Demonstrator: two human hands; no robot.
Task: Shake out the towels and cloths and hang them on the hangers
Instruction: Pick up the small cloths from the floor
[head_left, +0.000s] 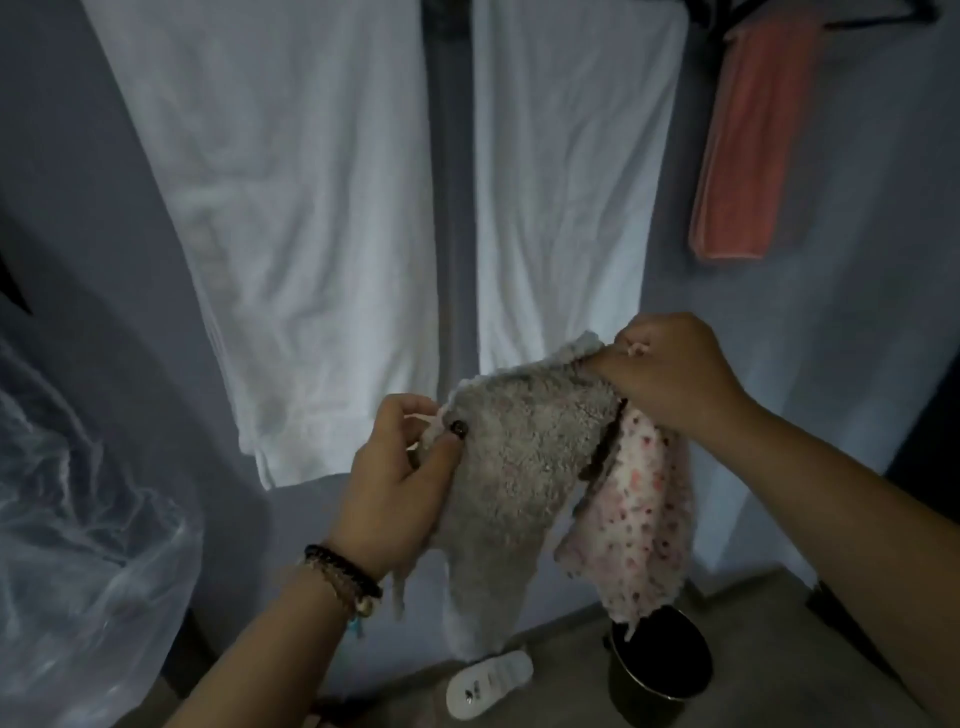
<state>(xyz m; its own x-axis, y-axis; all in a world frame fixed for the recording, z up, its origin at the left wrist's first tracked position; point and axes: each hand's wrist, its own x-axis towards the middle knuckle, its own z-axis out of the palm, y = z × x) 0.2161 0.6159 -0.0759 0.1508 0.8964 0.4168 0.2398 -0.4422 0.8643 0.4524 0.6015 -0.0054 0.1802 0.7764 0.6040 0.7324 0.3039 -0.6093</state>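
Two big towels (291, 234) hang side by side on the wall, with a gap between them. Another towel (748, 145) hangs on a hanger (883, 18) up on the right. In front of the big ones, two hands hold a fluffy cloth (530, 457): the left hand (400, 483) at its left edge, the right hand (675, 369) at its top right corner. A bucket (660, 670) stands on the floor under the cloth, a slipper (488, 680) just left of it. A plastic bag (88, 545) sits far left.

Fuzzy grey cloth (524, 447), pink-spotted underside, held aloft

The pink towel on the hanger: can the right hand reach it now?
Probably not yet: the right hand grips the fluffy cloth, and the pink towel hangs well above it.
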